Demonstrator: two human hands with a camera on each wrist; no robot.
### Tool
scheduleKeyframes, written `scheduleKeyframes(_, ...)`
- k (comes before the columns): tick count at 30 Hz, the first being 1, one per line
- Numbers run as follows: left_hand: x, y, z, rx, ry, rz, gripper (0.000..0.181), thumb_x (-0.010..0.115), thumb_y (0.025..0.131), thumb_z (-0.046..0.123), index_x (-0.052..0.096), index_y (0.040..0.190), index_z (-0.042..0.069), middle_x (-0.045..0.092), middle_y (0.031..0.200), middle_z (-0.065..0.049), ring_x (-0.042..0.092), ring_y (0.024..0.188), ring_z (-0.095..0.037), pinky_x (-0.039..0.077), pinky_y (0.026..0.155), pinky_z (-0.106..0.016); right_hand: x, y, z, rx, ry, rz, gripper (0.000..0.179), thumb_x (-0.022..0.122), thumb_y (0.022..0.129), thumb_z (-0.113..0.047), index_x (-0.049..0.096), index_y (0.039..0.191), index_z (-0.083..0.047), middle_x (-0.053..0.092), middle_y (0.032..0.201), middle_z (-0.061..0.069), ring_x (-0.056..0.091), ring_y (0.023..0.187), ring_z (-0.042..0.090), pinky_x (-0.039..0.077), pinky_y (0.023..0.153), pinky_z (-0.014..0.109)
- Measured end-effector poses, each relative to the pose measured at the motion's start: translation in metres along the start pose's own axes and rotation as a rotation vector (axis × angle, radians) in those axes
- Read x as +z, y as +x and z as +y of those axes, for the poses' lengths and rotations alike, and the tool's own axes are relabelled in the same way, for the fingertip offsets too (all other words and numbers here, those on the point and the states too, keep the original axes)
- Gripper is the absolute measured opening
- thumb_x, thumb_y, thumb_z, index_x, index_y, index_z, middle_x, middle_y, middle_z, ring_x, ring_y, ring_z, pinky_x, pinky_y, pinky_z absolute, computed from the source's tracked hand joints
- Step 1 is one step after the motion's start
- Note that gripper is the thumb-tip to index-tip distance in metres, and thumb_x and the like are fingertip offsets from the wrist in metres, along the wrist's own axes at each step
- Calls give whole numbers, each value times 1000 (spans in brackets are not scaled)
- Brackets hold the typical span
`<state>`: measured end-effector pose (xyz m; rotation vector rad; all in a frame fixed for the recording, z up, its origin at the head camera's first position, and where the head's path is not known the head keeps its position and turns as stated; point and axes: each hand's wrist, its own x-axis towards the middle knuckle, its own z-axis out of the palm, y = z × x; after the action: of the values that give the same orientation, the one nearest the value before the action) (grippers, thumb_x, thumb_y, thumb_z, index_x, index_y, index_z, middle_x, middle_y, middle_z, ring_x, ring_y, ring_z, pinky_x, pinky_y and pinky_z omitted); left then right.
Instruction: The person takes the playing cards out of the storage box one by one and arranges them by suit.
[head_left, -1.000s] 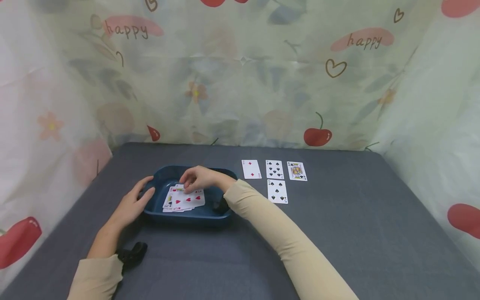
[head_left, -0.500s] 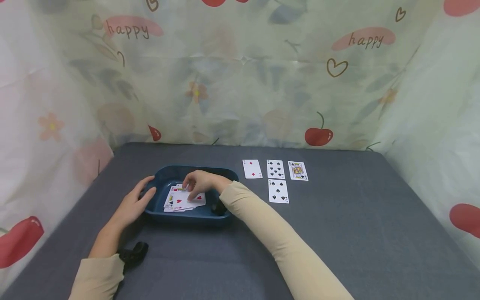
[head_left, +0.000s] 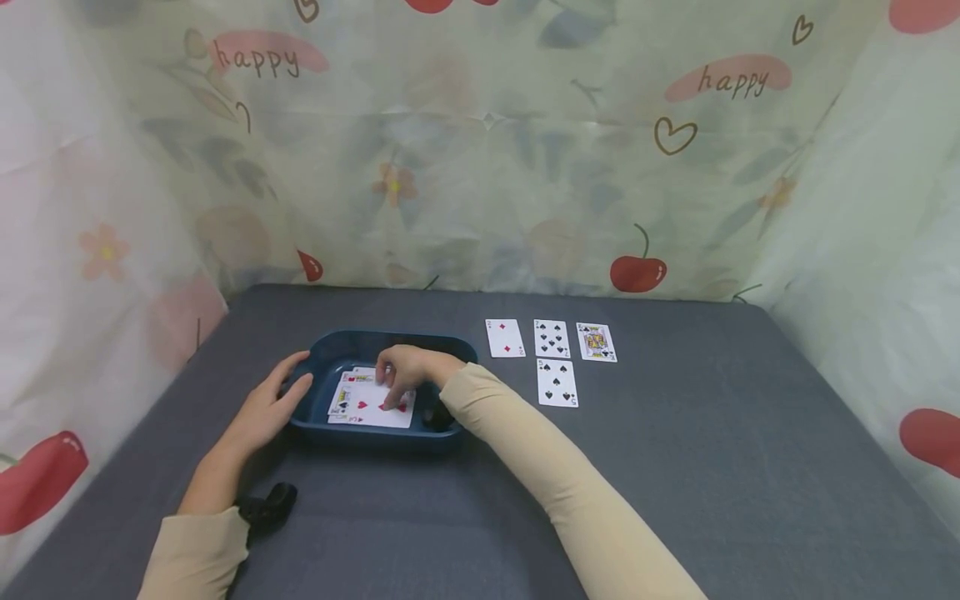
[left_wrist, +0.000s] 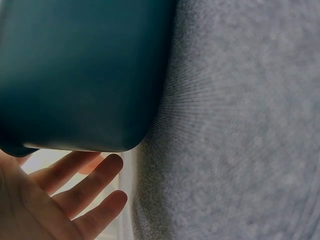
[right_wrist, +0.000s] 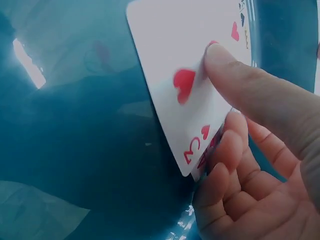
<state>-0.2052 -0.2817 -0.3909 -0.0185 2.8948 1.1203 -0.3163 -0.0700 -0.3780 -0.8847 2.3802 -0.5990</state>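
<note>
In the head view, my right hand (head_left: 411, 372) reaches into a dark blue tray (head_left: 345, 435) over a small pile of playing cards. It pinches the three of hearts (right_wrist: 155, 55), the top card, its thumb (right_wrist: 225, 62) flat on the face and its other fingers curled at the card's edge. Another card with red marks peeks out beneath. A face card (head_left: 342, 400) shows at the pile's left side, partly covered. My left hand (head_left: 262, 412) rests at the tray's left end, its fingers loosely spread along the outer wall (left_wrist: 85, 90).
On the grey table (head_left: 675, 467), right of the tray, lie the two of diamonds (head_left: 505, 339), seven of spades (head_left: 552, 339) and a king (head_left: 597, 342). The five of spades (head_left: 557, 383) lies below the seven. A patterned curtain (head_left: 487, 208) closes off the back and sides.
My right hand has shifted slightly right and toward me; the three of hearts has slid a little the same way over the pile. My left hand keeps its place at the tray.
</note>
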Motion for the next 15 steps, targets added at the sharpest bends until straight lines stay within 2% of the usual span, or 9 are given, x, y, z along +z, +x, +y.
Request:
scheduleKeyframes(5,0,0,1,3,-3,0,62,32,99,45,14,150,14,18,149,-33,25,133,-54,26,101,-69,-3,-1,1,-30,3,-8,23,77,76,-13,62,94,-7,54,81,0,50,70,9,41,59,16)
scheduleKeyframes(9,0,0,0,7,-6,5,62,33,99,44,15,150,13,19,149,-34,26,132,-54,26,101,-69,-8,-3,3,-65,47,-34,15,71,82,-15,64,92,-6,52,74,-3,48,67,8,41,60,16)
scheduleKeyframes(12,0,0,0,7,-3,10,62,32,99,45,15,149,12,20,148,-34,27,131,-54,27,101,-68,-13,-6,4,-73,102,-31,13,68,85,-16,64,94,-7,53,77,-1,49,71,9,43,63,17)
scheduleKeyframes(15,1,1,0,5,0,13,62,32,99,45,16,149,13,20,148,-34,28,131,-54,27,101,-68,-19,-11,4,-85,151,6,15,66,87,-16,63,99,-7,58,83,1,51,75,11,45,65,17)
